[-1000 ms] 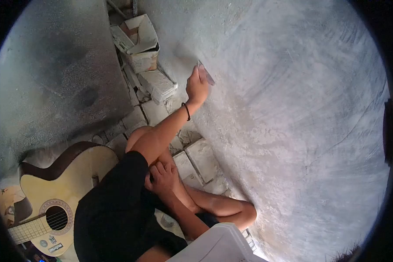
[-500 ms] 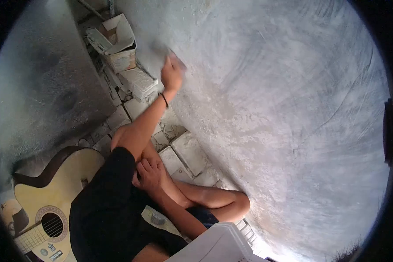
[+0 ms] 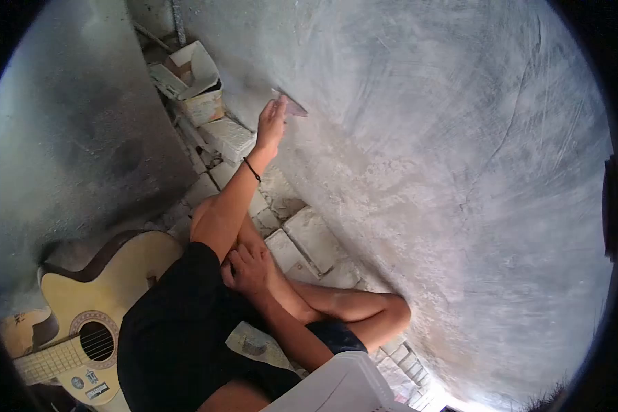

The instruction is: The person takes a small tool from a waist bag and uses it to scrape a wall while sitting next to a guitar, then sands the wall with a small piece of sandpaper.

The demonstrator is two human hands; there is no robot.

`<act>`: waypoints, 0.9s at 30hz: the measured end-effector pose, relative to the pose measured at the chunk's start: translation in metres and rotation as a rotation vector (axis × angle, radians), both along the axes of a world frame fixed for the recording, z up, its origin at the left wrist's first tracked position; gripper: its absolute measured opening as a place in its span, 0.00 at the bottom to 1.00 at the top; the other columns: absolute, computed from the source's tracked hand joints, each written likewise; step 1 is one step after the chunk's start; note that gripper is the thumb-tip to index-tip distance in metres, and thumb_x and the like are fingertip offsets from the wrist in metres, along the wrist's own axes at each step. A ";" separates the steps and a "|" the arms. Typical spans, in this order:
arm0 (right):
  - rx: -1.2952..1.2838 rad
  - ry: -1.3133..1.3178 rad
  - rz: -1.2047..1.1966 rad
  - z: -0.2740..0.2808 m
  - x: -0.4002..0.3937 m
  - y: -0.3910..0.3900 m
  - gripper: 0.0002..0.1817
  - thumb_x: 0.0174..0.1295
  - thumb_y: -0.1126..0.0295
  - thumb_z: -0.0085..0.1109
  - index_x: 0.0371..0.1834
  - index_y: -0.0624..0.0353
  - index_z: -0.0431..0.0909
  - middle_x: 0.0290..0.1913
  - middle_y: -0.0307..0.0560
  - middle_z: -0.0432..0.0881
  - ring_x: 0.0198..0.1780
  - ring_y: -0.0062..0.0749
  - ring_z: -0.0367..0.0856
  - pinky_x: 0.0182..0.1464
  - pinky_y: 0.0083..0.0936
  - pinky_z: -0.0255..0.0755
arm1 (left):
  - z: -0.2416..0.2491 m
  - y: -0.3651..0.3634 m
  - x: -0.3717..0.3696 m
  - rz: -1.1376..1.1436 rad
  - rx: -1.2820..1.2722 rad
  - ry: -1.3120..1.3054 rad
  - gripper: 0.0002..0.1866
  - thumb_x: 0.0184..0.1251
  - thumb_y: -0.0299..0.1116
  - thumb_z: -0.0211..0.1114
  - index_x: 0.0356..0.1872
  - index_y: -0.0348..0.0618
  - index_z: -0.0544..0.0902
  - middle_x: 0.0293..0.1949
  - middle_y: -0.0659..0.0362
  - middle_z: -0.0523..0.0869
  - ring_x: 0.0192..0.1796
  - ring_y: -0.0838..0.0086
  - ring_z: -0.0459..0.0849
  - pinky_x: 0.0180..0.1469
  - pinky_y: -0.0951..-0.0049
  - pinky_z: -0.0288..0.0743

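My left hand [image 3: 272,123], at the end of an outstretched arm with a dark wristband, grips a thin flat scraper [image 3: 294,108]. The scraper's blade lies against the grey plastered wall [image 3: 419,137], near the wall's lower left part. My right hand [image 3: 248,271] rests on my crossed leg [image 3: 292,299], its fingers loosely bent and a little apart, holding nothing that I can see. Dust-pale bricks or blocks [image 3: 312,237] cover the floor between my legs and the wall.
An acoustic guitar [image 3: 69,295] leans at my left side. A worn cardboard box [image 3: 204,108] sits on a pale block [image 3: 228,139] in the corner, beside a dark flat panel [image 3: 82,137]. A white brim-like edge [image 3: 340,384] covers the bottom of the view.
The camera view has tilted slightly, shifting the box and guitar down and right in the picture. My left hand, blurred before, shows sharply with the scraper angled rightward. My right hand stays on my leg.
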State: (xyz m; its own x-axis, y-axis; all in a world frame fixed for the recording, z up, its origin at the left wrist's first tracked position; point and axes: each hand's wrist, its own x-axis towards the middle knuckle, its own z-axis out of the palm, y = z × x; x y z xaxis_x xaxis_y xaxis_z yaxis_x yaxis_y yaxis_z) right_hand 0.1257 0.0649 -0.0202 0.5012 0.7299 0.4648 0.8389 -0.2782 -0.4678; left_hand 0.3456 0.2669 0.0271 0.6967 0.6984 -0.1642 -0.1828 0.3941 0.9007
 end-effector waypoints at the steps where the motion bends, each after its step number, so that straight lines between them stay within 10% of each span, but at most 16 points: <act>1: 0.018 0.013 0.004 -0.002 -0.001 0.001 0.10 0.43 0.66 0.64 0.28 0.52 0.74 0.31 0.44 0.72 0.39 0.46 0.72 0.43 0.44 0.58 | 0.001 0.002 -0.004 0.004 0.018 0.013 0.19 0.76 0.53 0.58 0.34 0.48 0.73 0.30 0.69 0.74 0.27 0.84 0.71 0.28 0.78 0.64; 27: 0.179 -0.005 -0.002 0.002 -0.003 -0.002 0.10 0.43 0.66 0.64 0.30 0.54 0.78 0.31 0.42 0.74 0.38 0.43 0.74 0.42 0.42 0.60 | -0.014 -0.009 -0.016 -0.040 -0.019 -0.009 0.21 0.64 0.46 0.73 0.50 0.50 0.75 0.51 0.63 0.86 0.38 0.78 0.82 0.35 0.77 0.70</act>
